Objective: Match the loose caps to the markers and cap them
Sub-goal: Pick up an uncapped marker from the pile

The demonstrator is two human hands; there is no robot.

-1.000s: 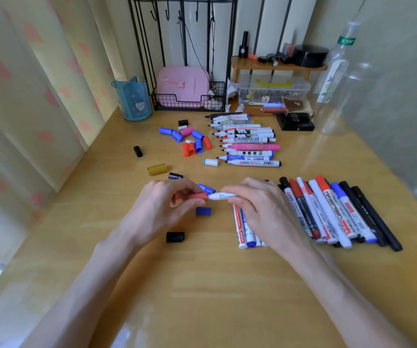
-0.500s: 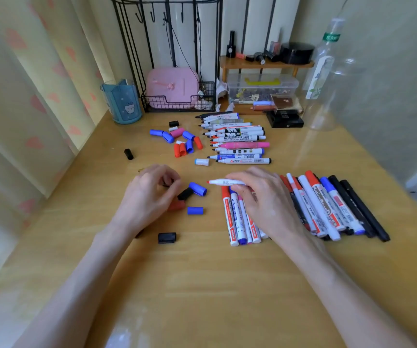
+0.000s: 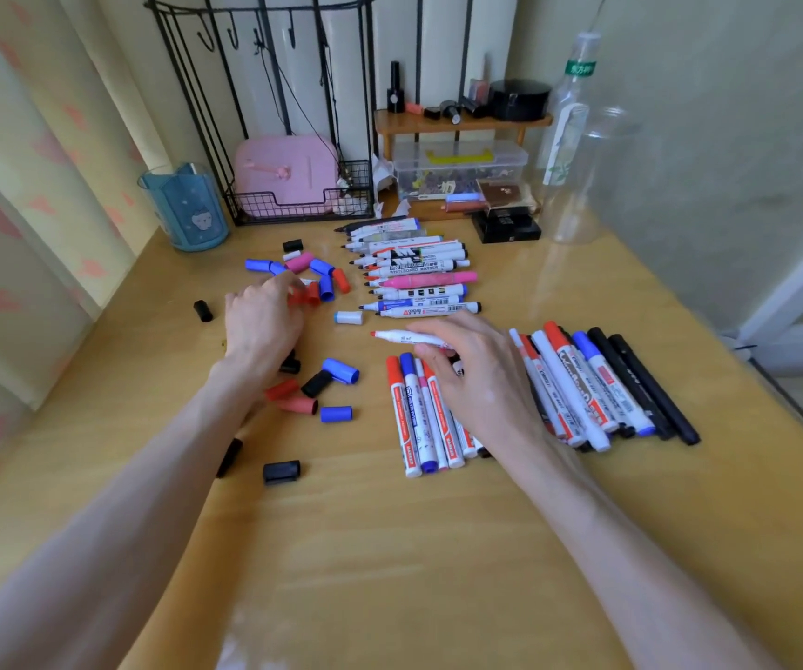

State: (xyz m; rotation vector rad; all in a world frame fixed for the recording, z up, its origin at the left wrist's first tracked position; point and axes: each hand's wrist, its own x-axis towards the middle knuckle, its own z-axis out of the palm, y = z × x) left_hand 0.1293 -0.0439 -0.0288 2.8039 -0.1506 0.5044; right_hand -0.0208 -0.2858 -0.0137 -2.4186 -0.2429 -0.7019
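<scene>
My right hand (image 3: 479, 379) pinches an uncapped white marker with a red tip (image 3: 401, 337), which points left just above the table. My left hand (image 3: 261, 319) reaches back into the far pile of loose caps, fingertips on two red caps (image 3: 310, 295); whether it grips one is hidden. Blue caps (image 3: 327, 287) and a pink cap (image 3: 298, 262) lie beside them. Nearer me lie a red cap (image 3: 295, 404), a blue cap (image 3: 340, 370) and a black cap (image 3: 282, 471). A row of uncapped markers (image 3: 414, 270) sits behind, and capped markers (image 3: 583, 379) lie to the right.
A blue cup (image 3: 186, 210), a black wire rack (image 3: 293, 207) with a pink box, a clear storage box (image 3: 457, 169), a black case (image 3: 505, 227) and a clear bottle (image 3: 578, 186) line the back. The table edge (image 3: 776, 394) runs down the right.
My left hand let go of the red cap near the marker tip and moved away to the far cap pile. My right hand still holds the marker, shifted slightly back.
</scene>
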